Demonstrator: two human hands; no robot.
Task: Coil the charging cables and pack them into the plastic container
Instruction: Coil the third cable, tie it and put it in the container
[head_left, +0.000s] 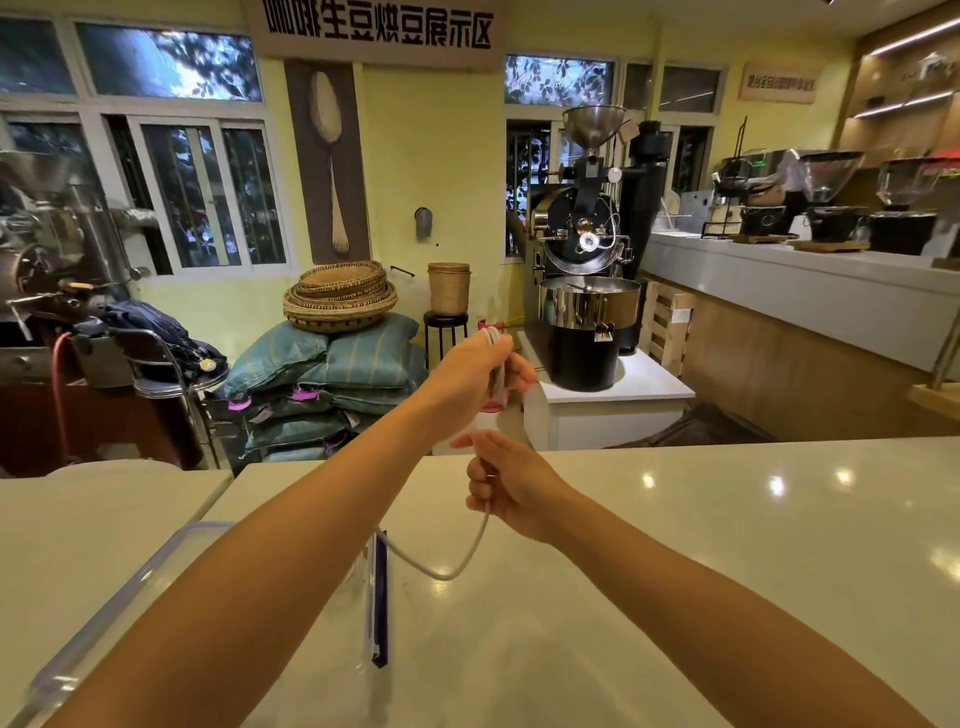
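My left hand (475, 371) is raised above the counter's far edge and grips a bundle of white charging cable loops. My right hand (506, 486) is lower and closer, with its fingers curled round the same white cable (457, 564). From that hand the cable sags in a curve down to the clear plastic container (208, 535), which stands on the counter at the lower left under my left forearm. A dark blue latch (381, 603) runs along the container's right side. What lies inside the container is hidden by my arm.
The pale glossy counter (675, 545) stretches wide to the right. Beyond it stand a coffee roaster (589, 291), stacked sacks with woven baskets (340, 296), and a side bar with grinders (826, 208).
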